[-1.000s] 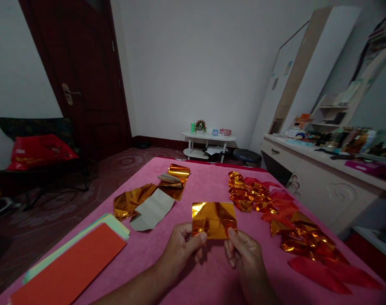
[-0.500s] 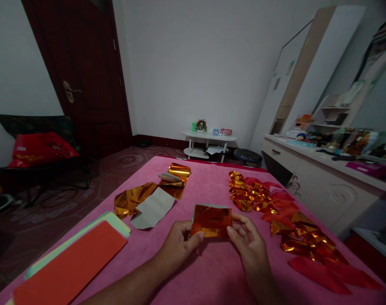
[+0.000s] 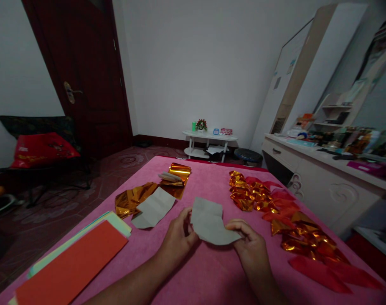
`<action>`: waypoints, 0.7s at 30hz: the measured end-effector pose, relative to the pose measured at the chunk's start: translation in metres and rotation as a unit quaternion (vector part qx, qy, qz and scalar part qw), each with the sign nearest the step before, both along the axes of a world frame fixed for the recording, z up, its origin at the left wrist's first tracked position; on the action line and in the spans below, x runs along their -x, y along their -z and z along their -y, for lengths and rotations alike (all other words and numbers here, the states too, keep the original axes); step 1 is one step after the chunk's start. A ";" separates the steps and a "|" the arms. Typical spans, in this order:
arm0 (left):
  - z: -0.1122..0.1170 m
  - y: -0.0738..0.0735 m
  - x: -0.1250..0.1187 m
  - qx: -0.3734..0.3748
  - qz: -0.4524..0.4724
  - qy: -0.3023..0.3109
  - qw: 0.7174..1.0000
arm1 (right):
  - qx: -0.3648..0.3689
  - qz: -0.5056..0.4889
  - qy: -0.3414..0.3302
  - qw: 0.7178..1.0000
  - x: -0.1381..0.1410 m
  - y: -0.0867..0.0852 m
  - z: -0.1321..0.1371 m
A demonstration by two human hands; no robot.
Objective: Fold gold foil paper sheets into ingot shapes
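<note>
Between my two hands is a sheet of foil paper (image 3: 208, 222), its dull grey side facing me and a crease across it. My left hand (image 3: 177, 238) pinches its left edge. My right hand (image 3: 252, 245) grips its lower right corner, with the thumb over the edge. The sheet is held just above the pink-covered table (image 3: 193, 279). Left of it lies another grey-backed sheet (image 3: 155, 208), beside crumpled gold foil (image 3: 132, 199). Beyond them is a roll of gold foil (image 3: 179, 169).
Folded gold foil pieces (image 3: 253, 192) and red pieces (image 3: 335, 273) spread along the table's right side. A stack of coloured paper with red on top (image 3: 72, 260) lies at the left. A white dresser (image 3: 320, 182) stands close on the right.
The sheet has gone from folded, with its gold side showing, to opened out with its grey side towards me. My right hand has shifted slightly, keeping hold of the corner.
</note>
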State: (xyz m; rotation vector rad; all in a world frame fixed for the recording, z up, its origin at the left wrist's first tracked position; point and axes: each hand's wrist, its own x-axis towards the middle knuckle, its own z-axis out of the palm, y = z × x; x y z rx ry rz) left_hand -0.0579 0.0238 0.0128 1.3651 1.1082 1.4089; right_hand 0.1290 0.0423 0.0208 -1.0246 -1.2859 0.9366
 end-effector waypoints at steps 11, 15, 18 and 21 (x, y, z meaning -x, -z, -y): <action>-0.004 0.010 0.015 -0.143 -0.236 -0.082 0.958 | 0.058 -0.021 -0.096 0.993 0.003 0.016 -0.005; -0.006 0.016 0.019 -0.191 -0.335 -0.109 0.916 | 0.063 0.044 -0.124 0.989 0.005 0.017 -0.002; -0.006 0.017 0.020 -0.238 -0.381 -0.103 0.888 | 0.053 0.087 -0.133 0.986 0.005 0.019 -0.001; -0.006 0.016 0.020 -0.248 -0.390 -0.067 0.884 | 0.043 0.105 -0.139 0.984 0.005 0.019 -0.001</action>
